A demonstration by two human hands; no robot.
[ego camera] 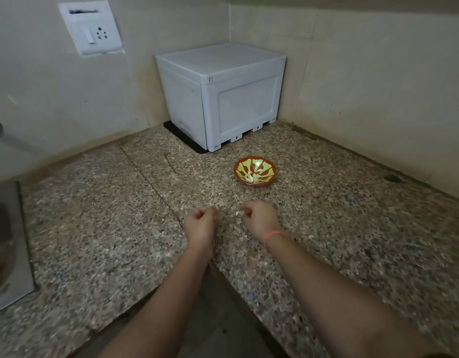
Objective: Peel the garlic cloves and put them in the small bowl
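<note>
Granite counter (94, 215), small bowl (240, 165) beyond left hand (201, 223) and right hand (259, 218), apart, both curled, contents too blurred.

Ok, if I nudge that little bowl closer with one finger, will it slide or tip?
The bowl is small and shallow with a wide rim, so it probably slides rather than tips. It looks glazed, possibly ceramic, so likely breakable if dropped. The stone counter looks smooth and should let it glide easily.
</note>
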